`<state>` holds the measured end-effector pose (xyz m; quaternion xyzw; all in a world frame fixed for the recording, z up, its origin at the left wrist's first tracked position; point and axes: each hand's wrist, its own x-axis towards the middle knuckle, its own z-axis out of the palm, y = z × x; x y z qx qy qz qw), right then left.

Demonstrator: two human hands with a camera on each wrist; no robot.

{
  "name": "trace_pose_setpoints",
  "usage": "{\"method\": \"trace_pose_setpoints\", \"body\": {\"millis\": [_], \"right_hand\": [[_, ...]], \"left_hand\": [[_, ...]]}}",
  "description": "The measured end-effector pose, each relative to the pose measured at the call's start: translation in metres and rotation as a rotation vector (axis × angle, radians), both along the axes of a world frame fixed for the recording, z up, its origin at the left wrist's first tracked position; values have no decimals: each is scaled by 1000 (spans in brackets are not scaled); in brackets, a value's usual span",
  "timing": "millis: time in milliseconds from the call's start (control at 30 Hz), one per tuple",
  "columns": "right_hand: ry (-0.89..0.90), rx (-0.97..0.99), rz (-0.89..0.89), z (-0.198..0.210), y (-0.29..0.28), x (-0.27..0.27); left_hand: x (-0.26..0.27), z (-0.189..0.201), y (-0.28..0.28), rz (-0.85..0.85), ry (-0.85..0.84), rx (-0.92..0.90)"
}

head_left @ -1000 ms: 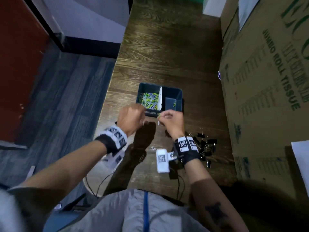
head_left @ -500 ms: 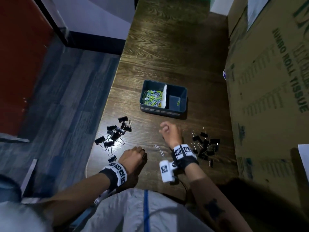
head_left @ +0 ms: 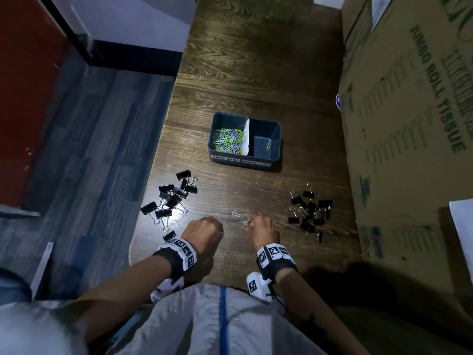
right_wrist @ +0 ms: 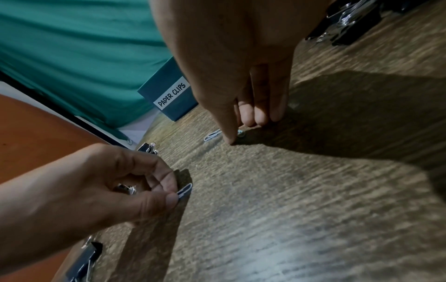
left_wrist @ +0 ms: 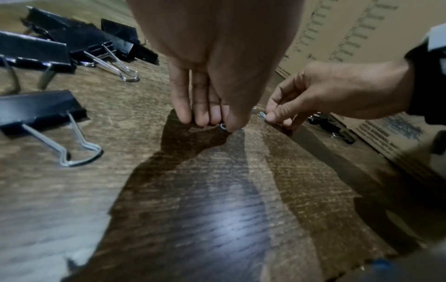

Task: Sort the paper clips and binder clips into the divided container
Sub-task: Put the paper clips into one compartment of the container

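A dark divided container [head_left: 276, 139] stands mid-table; its left half holds several coloured paper clips [head_left: 227, 143] and its right half one green paper clip [head_left: 268, 147]. Near the front edge my left hand [head_left: 218, 231] pinches a small paper clip [right_wrist: 184, 190] between thumb and forefinger. Just right of it, my right hand [head_left: 250, 223] pinches another paper clip [left_wrist: 263, 114] against the table. One loose white paper clip [head_left: 237, 214] lies just beyond the hands. Large black binder clips [head_left: 174, 198] are heaped at the left, and small black binder clips [head_left: 311, 213] at the right.
A big cardboard box [head_left: 409, 124] walls off the table's right side. The table's left edge [head_left: 153, 175] drops to a blue-grey floor, close to the large binder clips. The container's front label [right_wrist: 172, 95] reads PAPER CLIPS.
Both hands have drawn back from the container to the loose paper clips near the front edge. Each now pinches one clip; the left hand has moved right toward the other.
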<state>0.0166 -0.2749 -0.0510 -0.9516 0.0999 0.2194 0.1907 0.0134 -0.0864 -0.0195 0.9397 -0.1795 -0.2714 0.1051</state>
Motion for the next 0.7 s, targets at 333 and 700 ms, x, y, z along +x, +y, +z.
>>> {"method": "trace_pose_setpoints", "body": {"millis": [333, 700], "right_hand": [[63, 25, 7, 2, 14, 5], [49, 45, 38, 4, 17, 4]], "left_hand": [[0, -2, -1, 60, 66, -56], [12, -5, 9, 191, -50, -133]]}}
